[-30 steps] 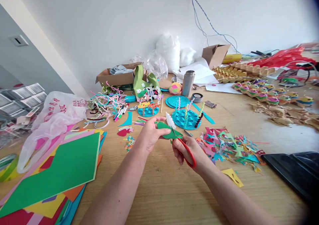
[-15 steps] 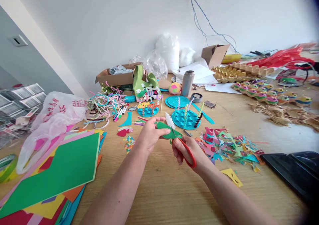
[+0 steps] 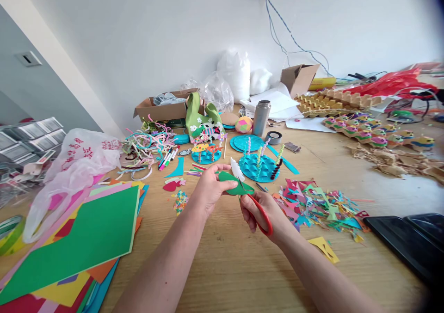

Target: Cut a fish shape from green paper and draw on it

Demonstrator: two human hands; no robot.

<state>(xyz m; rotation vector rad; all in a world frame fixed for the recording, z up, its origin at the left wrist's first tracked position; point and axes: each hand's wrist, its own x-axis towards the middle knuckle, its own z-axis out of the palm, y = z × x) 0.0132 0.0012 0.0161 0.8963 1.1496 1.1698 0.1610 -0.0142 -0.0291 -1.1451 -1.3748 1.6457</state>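
Observation:
My left hand (image 3: pixel 212 187) pinches a small green paper piece (image 3: pixel 231 182) together with a white paper shape (image 3: pixel 237 168) that stands up behind it. In my right hand (image 3: pixel 258 211) are red-handled scissors (image 3: pixel 266 220), their blades lying at the green paper. Just beyond my hands sits a blue scalloped disc (image 3: pixel 255 168) with twisted pipe cleaners standing on it. A smaller blue disc (image 3: pixel 204 157) bearing paper fish is to its left.
Coloured paper sheets (image 3: pixel 104 225) lie at the left by a plastic bag (image 3: pixel 76 158). Paper scraps (image 3: pixel 322 202) and a black device (image 3: pixel 398 239) are at the right. A metal bottle (image 3: pixel 261 119), tape roll (image 3: pixel 274 138) and painted egg-carton pieces (image 3: pixel 374 130) are farther back.
A strip of the green paper's edge near the scissors no longer shows below the blades. My hands have barely moved, and the view has shifted very slightly.

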